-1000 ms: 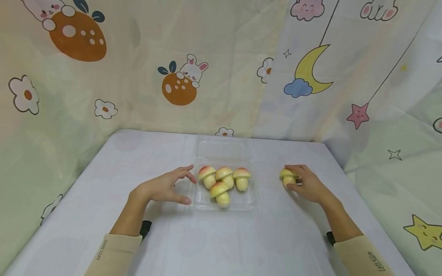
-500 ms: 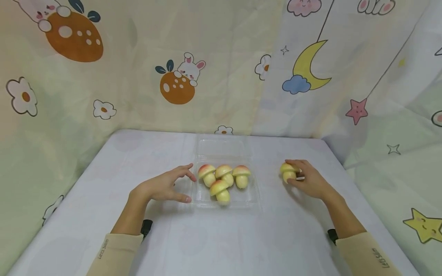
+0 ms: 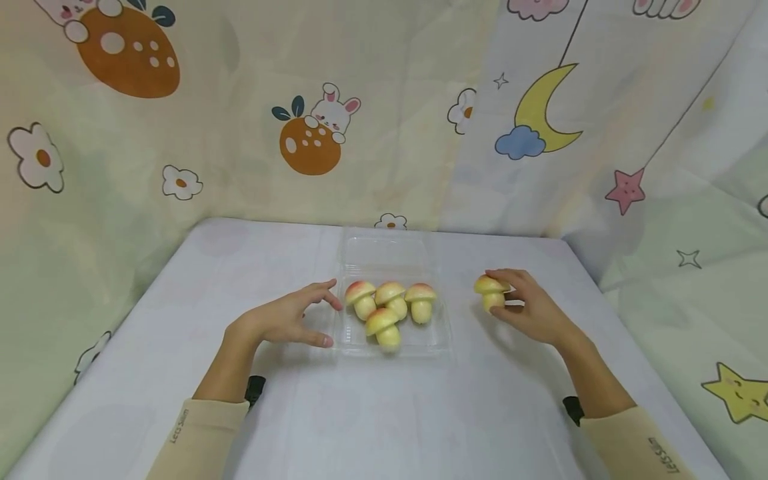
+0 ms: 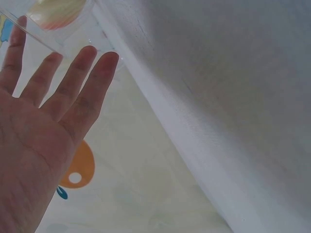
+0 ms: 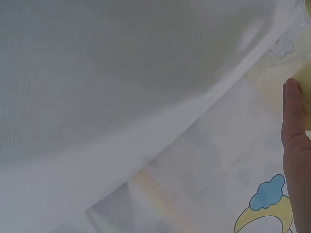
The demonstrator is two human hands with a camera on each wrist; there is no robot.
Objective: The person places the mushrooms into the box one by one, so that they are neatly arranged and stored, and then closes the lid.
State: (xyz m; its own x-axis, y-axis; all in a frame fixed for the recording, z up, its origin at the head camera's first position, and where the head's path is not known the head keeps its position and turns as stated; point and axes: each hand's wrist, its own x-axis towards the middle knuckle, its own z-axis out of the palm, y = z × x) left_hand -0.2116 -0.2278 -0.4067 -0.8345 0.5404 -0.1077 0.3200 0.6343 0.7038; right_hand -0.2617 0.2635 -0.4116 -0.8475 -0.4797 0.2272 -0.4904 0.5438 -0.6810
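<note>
Raised squishy mushroom in right hand.

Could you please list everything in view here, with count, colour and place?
mushroom-shaped toys in the tray: four, pale yellow with pink-red caps, in the near half of the tray
mushroom-shaped toy in the right hand: one, yellow, right of the tray
clear plastic tray: one, transparent, hinged lid open toward the back, table centre
table cover: one, pale lilac-white, over the table
cartoon curtains: pale yellow-green and white, with bunnies, flowers, moon and stars, behind and at both sides
sleeves: two, beige, at the lower edge
left hand: fingers straight, at the tray's left edge
right hand: pinching the loose toy
</note>
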